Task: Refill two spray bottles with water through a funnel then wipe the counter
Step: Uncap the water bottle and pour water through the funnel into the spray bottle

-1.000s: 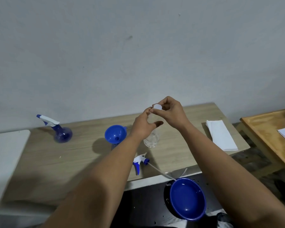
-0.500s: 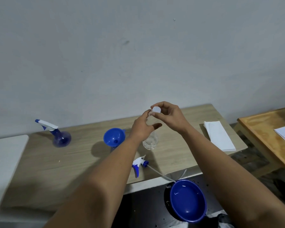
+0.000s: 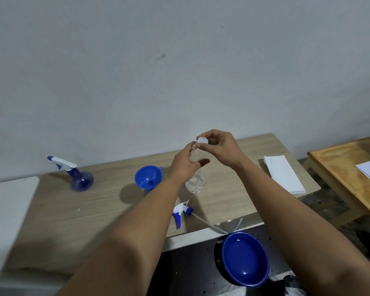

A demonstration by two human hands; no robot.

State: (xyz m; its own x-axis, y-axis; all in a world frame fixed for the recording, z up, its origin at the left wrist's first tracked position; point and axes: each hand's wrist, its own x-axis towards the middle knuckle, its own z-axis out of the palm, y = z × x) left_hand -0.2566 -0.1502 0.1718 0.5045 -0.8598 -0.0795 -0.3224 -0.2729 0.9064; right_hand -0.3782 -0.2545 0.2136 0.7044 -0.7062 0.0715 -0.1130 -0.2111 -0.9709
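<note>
Both hands work at a clear water bottle standing on the counter.

The left hand curls round the upper part of the clear water bottle, thumb across its front, while the right hand pinches the white cap at the bottle's top between thumb and fingertips; whether the cap is on the neck or just off it cannot be told. Just left of the left hand sits a blue funnel, and farther left stands a blue spray bottle with its white trigger head on. Below the left wrist a loose spray head lies on the counter, its tube reaching toward a blue bowl under the right forearm. To the right of the right hand lies a folded white cloth.
</note>
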